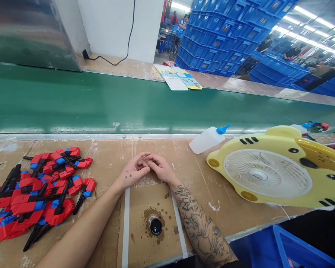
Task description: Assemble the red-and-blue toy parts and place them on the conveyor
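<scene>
So both hands, left (pixel 136 169) and right (pixel 160 167), are loosely curled with fingertips together, can't tell if they're gripping anything. Small round black pot (pixel 155 226) sits on stained brown cardboard (pixel 139 245) between the forearms.

The desk (pixel 212 193) is brown and worn, with small marks on it. Just past it runs a long green belt (pixel 100 100), with a thin metal strip between them. On the far side of the belt is a brown ledge (pixel 223 81). A white wall (pixel 114 29) stands behind the ledge at the left, next to a big shiny metal box (pixel 33 33). A black cord (pixel 132 22) hangs down the wall and bends along the ledge. Tall piles of blue bins (pixel 212 37) stand behind the ledge. Long white lights (pixel 312 13) glow up high at the right. Far back, some people (pixel 174 19) are small and blurry.
</scene>
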`<move>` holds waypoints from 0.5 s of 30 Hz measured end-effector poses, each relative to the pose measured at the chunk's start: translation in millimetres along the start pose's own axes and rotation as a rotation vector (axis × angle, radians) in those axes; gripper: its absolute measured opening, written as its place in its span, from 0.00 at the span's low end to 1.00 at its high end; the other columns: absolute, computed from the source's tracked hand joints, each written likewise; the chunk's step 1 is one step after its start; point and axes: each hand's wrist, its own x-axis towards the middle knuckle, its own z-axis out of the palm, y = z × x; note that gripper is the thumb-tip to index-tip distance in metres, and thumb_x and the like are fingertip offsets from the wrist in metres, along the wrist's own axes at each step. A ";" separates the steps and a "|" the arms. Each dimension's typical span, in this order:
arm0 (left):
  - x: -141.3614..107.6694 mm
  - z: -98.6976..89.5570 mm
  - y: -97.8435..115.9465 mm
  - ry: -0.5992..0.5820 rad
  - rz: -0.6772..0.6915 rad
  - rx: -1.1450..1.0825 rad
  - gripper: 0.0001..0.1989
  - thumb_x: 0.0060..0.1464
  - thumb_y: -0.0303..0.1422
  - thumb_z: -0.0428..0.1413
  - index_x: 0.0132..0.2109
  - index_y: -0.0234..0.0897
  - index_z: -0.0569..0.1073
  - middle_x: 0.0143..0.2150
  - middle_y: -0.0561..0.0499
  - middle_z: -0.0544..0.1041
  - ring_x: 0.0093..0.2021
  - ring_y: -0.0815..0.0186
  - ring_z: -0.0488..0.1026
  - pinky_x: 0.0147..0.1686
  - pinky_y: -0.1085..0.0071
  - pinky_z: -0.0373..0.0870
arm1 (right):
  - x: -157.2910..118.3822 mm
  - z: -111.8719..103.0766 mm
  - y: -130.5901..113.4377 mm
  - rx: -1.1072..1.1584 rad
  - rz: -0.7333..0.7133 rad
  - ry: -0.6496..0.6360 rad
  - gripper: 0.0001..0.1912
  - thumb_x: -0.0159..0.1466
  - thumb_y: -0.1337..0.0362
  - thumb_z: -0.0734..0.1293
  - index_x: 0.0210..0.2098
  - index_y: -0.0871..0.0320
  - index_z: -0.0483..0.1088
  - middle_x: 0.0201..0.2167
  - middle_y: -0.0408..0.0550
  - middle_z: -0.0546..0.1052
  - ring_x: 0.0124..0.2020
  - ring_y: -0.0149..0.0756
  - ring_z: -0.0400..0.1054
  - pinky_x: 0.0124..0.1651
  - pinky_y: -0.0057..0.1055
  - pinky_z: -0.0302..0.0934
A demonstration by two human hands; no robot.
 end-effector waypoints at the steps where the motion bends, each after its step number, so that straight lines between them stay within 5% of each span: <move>1: 0.0 -0.1 -0.3 0.001 0.001 0.001 0.26 0.57 0.32 0.59 0.61 0.36 0.64 0.30 0.54 0.71 0.31 0.69 0.66 0.33 0.75 0.62 | 0.2 -0.1 -0.2 0.000 -0.003 -0.001 0.12 0.68 0.63 0.61 0.46 0.56 0.73 0.41 0.48 0.77 0.42 0.36 0.71 0.48 0.33 0.64; 15: -0.4 -0.7 1.3 -0.001 0.008 0.024 0.25 0.57 0.33 0.59 0.61 0.37 0.65 0.30 0.54 0.72 0.31 0.69 0.66 0.34 0.74 0.63 | 1.0 0.9 0.2 0.025 -0.006 0.012 0.10 0.68 0.64 0.61 0.44 0.57 0.73 0.40 0.48 0.77 0.42 0.35 0.71 0.49 0.34 0.64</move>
